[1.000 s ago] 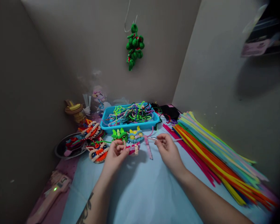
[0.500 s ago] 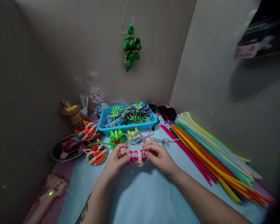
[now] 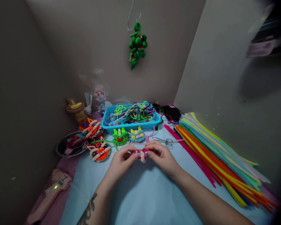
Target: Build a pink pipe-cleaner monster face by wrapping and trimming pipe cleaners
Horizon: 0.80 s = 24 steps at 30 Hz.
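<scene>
Between my two hands is a small pink, lilac and cream pipe-cleaner piece, held just above the blue table cover. My left hand pinches its left end between thumb and fingers. My right hand grips the right end in the same way. Fingers hide much of the piece. Just beyond it sit a green pipe-cleaner animal face and a blue one with yellow ears. An orange and cream face lies left of my left hand. Scissors rest beyond my right hand.
A blue tray of tangled pipe-cleaner scraps stands at the back. Bundles of long coloured pipe cleaners lie at the right. A metal bowl and a pink glue gun are at the left. A green ornament hangs on the wall.
The view has shifted a little, so the surroundings appear farther right. Both hands keep hold of the pink piece, which now looks tilted, with less of its front showing.
</scene>
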Each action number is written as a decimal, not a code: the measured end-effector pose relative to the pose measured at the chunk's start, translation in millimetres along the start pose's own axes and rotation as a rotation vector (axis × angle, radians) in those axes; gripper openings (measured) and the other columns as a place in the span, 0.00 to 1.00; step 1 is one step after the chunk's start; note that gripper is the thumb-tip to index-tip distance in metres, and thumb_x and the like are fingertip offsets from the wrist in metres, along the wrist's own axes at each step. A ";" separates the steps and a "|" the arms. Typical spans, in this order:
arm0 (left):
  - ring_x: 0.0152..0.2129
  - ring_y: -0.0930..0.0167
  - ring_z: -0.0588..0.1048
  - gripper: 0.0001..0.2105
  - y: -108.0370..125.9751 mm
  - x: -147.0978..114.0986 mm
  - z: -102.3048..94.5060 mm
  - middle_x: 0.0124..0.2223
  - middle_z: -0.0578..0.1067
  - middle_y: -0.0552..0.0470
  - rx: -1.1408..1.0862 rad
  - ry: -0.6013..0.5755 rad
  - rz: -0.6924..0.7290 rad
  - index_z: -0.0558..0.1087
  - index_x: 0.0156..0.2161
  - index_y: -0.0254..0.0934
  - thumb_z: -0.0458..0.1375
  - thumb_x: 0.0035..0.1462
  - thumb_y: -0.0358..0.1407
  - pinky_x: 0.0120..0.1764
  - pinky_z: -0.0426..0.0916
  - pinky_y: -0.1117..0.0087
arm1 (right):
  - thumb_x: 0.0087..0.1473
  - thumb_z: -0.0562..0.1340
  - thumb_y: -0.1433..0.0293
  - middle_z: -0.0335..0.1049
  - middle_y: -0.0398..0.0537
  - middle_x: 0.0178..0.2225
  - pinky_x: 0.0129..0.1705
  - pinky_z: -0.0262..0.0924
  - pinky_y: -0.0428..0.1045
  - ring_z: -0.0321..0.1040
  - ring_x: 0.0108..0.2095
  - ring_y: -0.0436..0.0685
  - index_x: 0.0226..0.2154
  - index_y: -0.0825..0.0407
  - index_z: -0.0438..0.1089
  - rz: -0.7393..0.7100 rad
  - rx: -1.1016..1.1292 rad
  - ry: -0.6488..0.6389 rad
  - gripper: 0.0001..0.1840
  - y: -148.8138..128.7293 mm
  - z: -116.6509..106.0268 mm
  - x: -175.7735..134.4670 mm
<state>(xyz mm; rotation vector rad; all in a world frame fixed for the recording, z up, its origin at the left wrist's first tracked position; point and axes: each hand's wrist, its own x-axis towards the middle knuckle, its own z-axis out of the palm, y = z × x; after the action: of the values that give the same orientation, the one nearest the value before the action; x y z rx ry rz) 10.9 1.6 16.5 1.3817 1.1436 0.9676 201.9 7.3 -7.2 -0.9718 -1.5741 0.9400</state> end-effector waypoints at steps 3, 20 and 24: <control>0.16 0.76 0.65 0.12 0.6 0.7 0.1 0.22 0.71 0.54 0.030 0.080 0.016 0.76 0.36 0.33 0.61 0.48 0.39 0.20 0.58 0.76 | 0.54 0.60 0.64 0.69 0.52 0.42 0.46 0.61 0.54 0.65 0.45 0.59 0.38 0.49 0.74 0.013 -0.043 0.112 0.11 2.3 -1.6 0.5; 0.19 0.76 0.65 0.22 -2.7 3.1 -2.8 0.32 0.74 0.51 0.185 0.211 0.067 0.73 0.50 0.35 0.59 0.47 0.33 0.22 0.58 0.76 | 0.47 0.63 0.58 0.67 0.40 0.20 0.18 0.49 0.43 0.54 0.16 0.46 0.45 0.55 0.64 0.426 0.591 0.198 0.25 -3.5 -1.9 5.7; 0.20 0.74 0.66 0.20 -5.8 4.4 -1.6 0.29 0.74 0.52 0.204 0.262 0.087 0.74 0.47 0.35 0.61 0.47 0.36 0.22 0.59 0.76 | 0.42 0.66 0.62 0.70 0.44 0.26 0.23 0.54 0.44 0.61 0.22 0.48 0.33 0.52 0.65 0.445 0.628 0.125 0.16 -2.6 0.5 5.3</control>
<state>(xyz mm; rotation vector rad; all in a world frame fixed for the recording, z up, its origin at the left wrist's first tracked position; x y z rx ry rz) 9.5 6.2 10.8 1.5086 1.4185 1.1446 200.2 11.1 -3.0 -0.9070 -0.8680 1.5311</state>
